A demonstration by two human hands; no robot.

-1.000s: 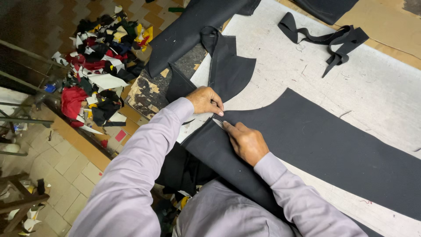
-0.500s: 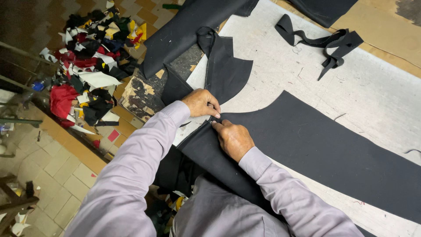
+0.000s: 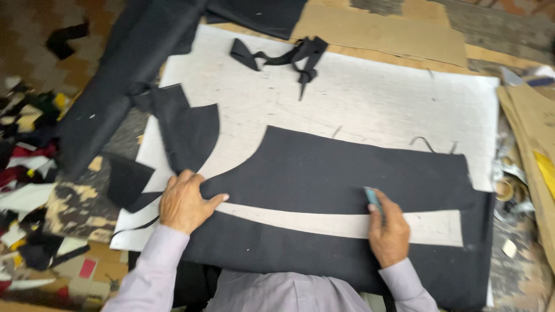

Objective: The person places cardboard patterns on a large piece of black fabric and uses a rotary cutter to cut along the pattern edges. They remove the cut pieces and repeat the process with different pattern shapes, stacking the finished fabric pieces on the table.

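A large piece of black cloth [image 3: 347, 173] lies flat on a white cutting board [image 3: 376, 98]. A long, narrow pale pattern strip [image 3: 312, 222] rests across the cloth. My left hand [image 3: 185, 202] presses down flat on the strip's left end, fingers spread. My right hand [image 3: 388, 231] rests on the strip farther right and pinches a small blue-grey piece of tailor's chalk [image 3: 373, 198] against the cloth. Both sleeves are pale lilac.
A curved black cut piece [image 3: 191, 130] and a long black panel [image 3: 127, 75] lie at the upper left. Black offcut strips [image 3: 283, 58] sit at the board's far side. Coloured fabric scraps [image 3: 29, 173] cover the floor at left. Cardboard [image 3: 532, 127] and tape rolls lie at right.
My right hand has slid from next to my left hand far to the right along the pale strip. The view has shifted right, showing the whole cloth.
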